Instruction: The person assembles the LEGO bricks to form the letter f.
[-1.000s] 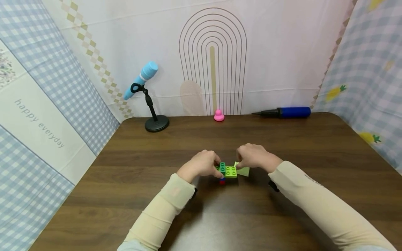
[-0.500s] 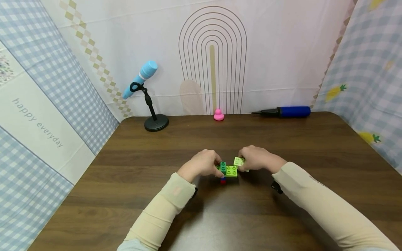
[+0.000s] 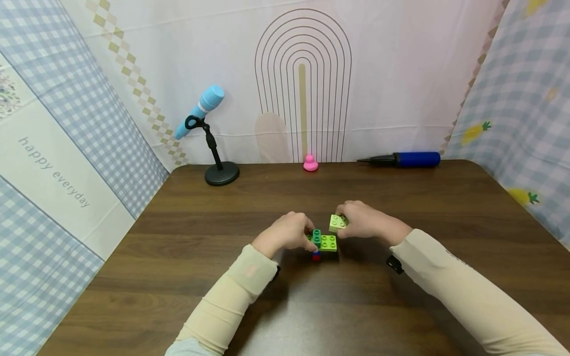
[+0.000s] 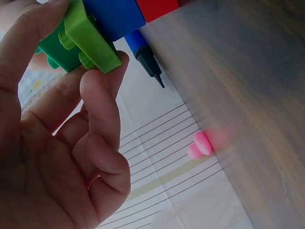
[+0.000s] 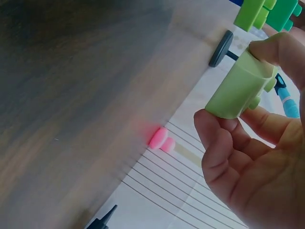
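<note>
My left hand (image 3: 285,233) grips a stack of toy building bricks near the middle of the table. A long lime brick (image 3: 328,243) runs across it, with a dark green brick (image 3: 316,238) on top. Underneath, a blue brick (image 4: 114,16) and a red brick (image 4: 157,7) show in the left wrist view. Just behind the stack's right end, my right hand (image 3: 364,220) pinches a pale green brick (image 5: 238,88) between thumb and fingers. Its studs face up in the head view. The pale brick is apart from the stack; part of it is hidden by fingers.
On the wooden table (image 3: 222,212), a blue toy microphone (image 3: 209,100) rests on a black stand (image 3: 221,174) at back left. A pink duck-like toy (image 3: 310,163) sits at the back edge, and a blue and black hand pump (image 3: 411,159) lies at back right.
My right hand has lifted the pale green brick off its earlier low spot and turned it studs up, moving it slightly back. My left hand and the stack have barely moved.
</note>
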The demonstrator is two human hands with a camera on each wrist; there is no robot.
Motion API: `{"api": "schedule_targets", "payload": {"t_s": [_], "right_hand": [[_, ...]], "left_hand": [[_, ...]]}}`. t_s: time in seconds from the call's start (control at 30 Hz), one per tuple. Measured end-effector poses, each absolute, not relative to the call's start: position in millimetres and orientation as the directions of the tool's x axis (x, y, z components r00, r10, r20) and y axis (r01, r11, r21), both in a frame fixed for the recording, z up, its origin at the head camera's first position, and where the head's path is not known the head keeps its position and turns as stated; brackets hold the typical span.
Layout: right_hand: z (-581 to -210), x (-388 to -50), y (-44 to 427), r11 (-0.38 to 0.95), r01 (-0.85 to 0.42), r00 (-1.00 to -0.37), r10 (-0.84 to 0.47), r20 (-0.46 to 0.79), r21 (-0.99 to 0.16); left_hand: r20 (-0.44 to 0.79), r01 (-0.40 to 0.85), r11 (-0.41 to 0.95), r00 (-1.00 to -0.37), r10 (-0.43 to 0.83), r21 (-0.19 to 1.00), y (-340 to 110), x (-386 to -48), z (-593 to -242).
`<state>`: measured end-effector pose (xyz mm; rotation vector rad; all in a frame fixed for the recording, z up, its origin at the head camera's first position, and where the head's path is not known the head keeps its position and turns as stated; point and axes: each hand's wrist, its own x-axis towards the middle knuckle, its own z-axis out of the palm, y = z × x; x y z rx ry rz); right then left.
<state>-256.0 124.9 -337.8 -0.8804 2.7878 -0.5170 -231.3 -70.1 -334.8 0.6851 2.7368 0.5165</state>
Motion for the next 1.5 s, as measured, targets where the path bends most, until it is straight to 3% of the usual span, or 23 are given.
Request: {"api": "schedule_targets", "payload": {"t_s": [0.23, 0.63, 1.0, 1.5], "right_hand": [[-334, -253, 121, 0.757, -0.544, -0.806, -0.591, -0.026, -0.363], [-326, -246, 115, 0.749, -0.505, -0.806, -0.587, -0.078, -0.430], [-322, -238, 107, 0.700, -0.552, -0.772, -0.635, -0.040, -0.454], [-320, -233, 99, 0.683, -0.607, -0.740, -0.673, -0.026, -0.405]], "left_hand": [[-0.181, 0.390, 0.827, -0.852, 0.491, 0.406, -70, -231, -334], [-0.186, 0.385, 0.832, -0.855, 0.485, 0.399, -70, -231, -334], [-0.179, 0.398, 0.828, -0.851, 0.494, 0.395, -69, -232, -335], [-0.175, 0.410, 0.825, -0.846, 0.503, 0.388, -69, -232, -335]]}}
